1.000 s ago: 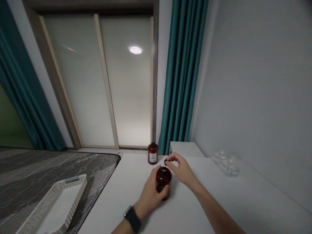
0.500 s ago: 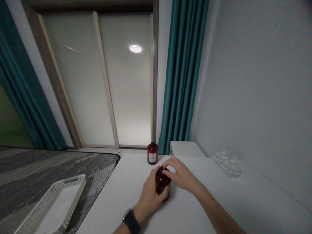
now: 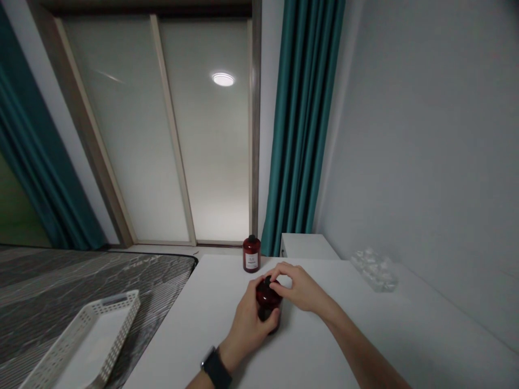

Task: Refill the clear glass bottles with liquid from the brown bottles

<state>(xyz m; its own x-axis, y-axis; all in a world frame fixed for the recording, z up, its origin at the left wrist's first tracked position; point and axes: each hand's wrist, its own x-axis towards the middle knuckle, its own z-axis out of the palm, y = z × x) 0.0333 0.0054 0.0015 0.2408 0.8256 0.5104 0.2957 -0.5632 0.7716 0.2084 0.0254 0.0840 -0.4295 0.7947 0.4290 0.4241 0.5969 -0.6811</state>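
A dark red bottle (image 3: 267, 296) stands on the white table (image 3: 203, 324), in the middle near me. My left hand (image 3: 251, 319), with a black watch on its wrist, is wrapped around the bottle's side. At the top, my right hand (image 3: 294, 286) pinches the small black cap (image 3: 267, 280) between thumb and fingers. Farther back on the table is a second dark red bottle (image 3: 252, 254), upright, with a white label and a black cap. Neither hand touches that one.
To the left, a white perforated basket (image 3: 87, 335) lies on a grey patterned bed (image 3: 162, 275). A clear plastic holder with several clear pieces (image 3: 375, 270) sits at the right by the wall. Behind the table are a white cabinet (image 3: 310, 246) and a teal curtain (image 3: 302, 135).
Both hands stay at the same bottle, with the right fingers still on its cap. The whole view has shifted slightly, so everything appears a little farther left.
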